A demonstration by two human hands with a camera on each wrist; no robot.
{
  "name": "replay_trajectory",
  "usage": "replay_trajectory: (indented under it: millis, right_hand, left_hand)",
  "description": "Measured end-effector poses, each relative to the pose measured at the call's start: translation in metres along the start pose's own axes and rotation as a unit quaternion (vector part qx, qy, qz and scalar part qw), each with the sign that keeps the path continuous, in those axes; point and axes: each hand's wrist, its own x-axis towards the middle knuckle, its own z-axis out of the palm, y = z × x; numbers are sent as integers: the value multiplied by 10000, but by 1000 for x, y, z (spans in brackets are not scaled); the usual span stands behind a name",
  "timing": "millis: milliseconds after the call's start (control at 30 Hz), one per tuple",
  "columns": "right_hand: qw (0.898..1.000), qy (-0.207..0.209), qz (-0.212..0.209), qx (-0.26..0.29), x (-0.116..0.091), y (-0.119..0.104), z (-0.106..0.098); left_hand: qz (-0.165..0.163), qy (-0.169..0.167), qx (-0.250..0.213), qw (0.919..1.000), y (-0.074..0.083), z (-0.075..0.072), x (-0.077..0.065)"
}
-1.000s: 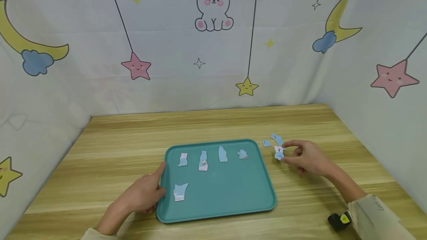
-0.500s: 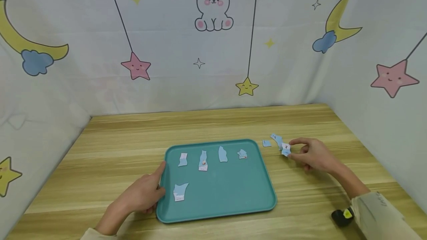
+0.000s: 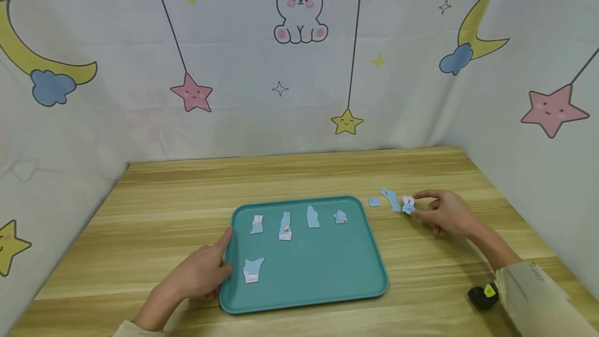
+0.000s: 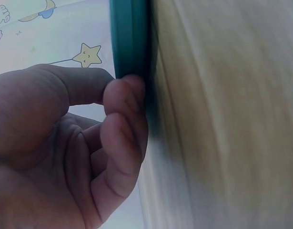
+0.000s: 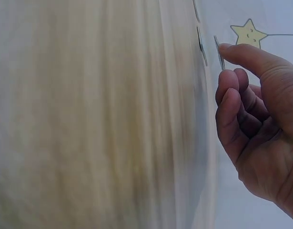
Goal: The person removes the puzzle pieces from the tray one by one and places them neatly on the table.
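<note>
In the head view my right hand (image 3: 446, 213) pinches a torn light-blue and white paper piece (image 3: 408, 205) by its right side, thumb and index finger on its edges. The right wrist view shows this paper piece (image 5: 219, 52) edge-on, slightly above the table, with the other fingers curled. Just left of it, two more blue paper pieces lie on the table: a long one (image 3: 392, 199) and a small square one (image 3: 374, 201). My left hand (image 3: 198, 270) holds the left rim of a teal tray (image 3: 306, 303); in the left wrist view the thumb and curled fingers meet its edge (image 4: 130, 43).
Several printed paper pieces lie on the tray, among them a strip with a small boat (image 3: 285, 227) and a lone piece (image 3: 253, 270) at the lower left. The wooden table (image 3: 187, 186) is bounded by a patterned white curtain (image 3: 243, 129).
My right hand has drawn the pinched paper piece right and slightly away from me, off the other table pieces, uncovering the long one. My left hand and the tray have not moved.
</note>
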Motion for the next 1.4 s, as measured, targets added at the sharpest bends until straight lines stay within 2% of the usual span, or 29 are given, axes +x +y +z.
replay_trajectory:
  millis: [500, 1067, 1400]
  right_hand:
    - [9996, 14, 55, -264, 11, 12, -10]
    - [9991, -76, -141, -383, 23, 20, -13]
    - [9982, -311, -250, -456, 28, 21, -17]
  left_hand:
    - [-195, -8, -44, 9998, 3, 0, -1]
    - [-341, 38, -34, 9994, 3, 1, -1]
    - [-392, 39, -8, 9992, 3, 2, 2]
